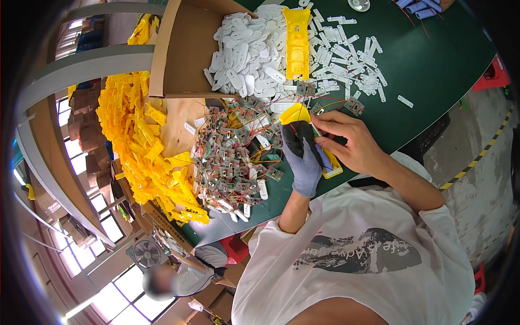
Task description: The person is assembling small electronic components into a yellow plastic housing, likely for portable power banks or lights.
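Note:
In front of my chest, my left hand [301, 162], in a grey glove with dark fingers, is closed around a yellow plastic housing [296, 113]. A blue-violet cylindrical cell [325, 157] shows inside the housing's near end. Thin red and dark wires run from its far end toward small circuit boards [355, 106]. My bare right hand [352, 140] comes in from the right, its thumb and forefinger pressed together at the housing's right edge. A small pale sliver shows by the fingertips, too hidden to name. My gloved fingers cover the housing's middle.
Left of my hands lies a heap of wired circuit boards [227, 157]. Beyond it are yellow housings [135, 146] and a cardboard box [187, 54]. White oval covers [244, 49], a yellow shell [297, 46] and small white strips [346, 54] cover the far green table [428, 59]. Blue cells [420, 8] lie far right.

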Demonstrator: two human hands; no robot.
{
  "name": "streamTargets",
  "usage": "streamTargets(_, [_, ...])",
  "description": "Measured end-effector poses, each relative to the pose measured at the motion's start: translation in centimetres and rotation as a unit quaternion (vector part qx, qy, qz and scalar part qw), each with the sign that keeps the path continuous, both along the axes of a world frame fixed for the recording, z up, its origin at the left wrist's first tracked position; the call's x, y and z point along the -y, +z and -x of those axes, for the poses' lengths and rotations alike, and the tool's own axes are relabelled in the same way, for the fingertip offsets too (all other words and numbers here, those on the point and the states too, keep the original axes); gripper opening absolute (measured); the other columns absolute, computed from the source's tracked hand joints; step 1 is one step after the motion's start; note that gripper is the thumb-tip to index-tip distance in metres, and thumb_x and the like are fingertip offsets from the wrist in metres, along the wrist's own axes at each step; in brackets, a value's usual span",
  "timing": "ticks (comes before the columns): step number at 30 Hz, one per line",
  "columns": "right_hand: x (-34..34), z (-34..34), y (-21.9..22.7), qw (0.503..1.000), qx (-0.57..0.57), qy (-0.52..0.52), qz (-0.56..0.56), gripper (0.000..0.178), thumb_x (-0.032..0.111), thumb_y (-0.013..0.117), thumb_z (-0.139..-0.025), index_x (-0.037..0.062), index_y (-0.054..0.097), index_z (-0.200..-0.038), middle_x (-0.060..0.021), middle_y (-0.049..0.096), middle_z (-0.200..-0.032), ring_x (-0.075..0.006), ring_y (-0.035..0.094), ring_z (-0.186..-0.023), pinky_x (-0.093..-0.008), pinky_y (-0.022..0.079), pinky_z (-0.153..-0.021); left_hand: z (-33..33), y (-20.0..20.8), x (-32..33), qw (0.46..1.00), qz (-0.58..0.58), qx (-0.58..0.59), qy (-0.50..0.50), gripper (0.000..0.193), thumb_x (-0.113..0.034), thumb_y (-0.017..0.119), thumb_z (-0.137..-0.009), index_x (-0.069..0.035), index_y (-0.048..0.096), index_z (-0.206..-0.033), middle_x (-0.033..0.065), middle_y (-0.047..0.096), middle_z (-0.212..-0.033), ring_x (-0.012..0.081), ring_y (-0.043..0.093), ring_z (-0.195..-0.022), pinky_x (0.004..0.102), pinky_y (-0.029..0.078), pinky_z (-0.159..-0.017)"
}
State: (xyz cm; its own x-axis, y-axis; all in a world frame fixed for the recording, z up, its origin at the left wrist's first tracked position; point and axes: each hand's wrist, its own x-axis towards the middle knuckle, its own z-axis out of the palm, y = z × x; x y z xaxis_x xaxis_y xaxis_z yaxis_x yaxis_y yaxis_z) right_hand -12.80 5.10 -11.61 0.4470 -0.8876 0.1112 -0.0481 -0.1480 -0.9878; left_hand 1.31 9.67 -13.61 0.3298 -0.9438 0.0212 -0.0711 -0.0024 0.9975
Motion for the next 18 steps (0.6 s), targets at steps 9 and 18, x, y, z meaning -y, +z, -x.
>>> streamTargets(9, [-0.2,-0.3,-0.6,0.999,0.029,-0.025,-0.039,0.036,0.002,0.065,-0.084,-0.0016,0.059,-0.12,-0.0166,0.065,-0.11,-0.0271,0.066,-0.091,-0.0308,0.051,-0.082,0.7,-0.1,0.3,0.998,0.008,0.0,0.06,0.016,-0.004,0.05,-0.095,0.0,0.053,-0.111,0.0063,0.056,-0.102,0.0127,0.053,-0.091,0.0256,0.043,-0.081])
streamTargets(18, [-0.4,-0.2,-0.8,0.997,0.023,-0.027,0.074,0.036,0.002,0.064,-0.084,-0.0032,0.06,-0.119,-0.0172,0.064,-0.11,-0.0292,0.065,-0.092,-0.0319,0.052,-0.08,1.0,1.5,0.4,0.997,0.015,0.066,0.047,0.026,0.008,0.046,-0.087,0.005,0.052,-0.112,0.0096,0.056,-0.102,0.0174,0.054,-0.094,0.0281,0.043,-0.087])
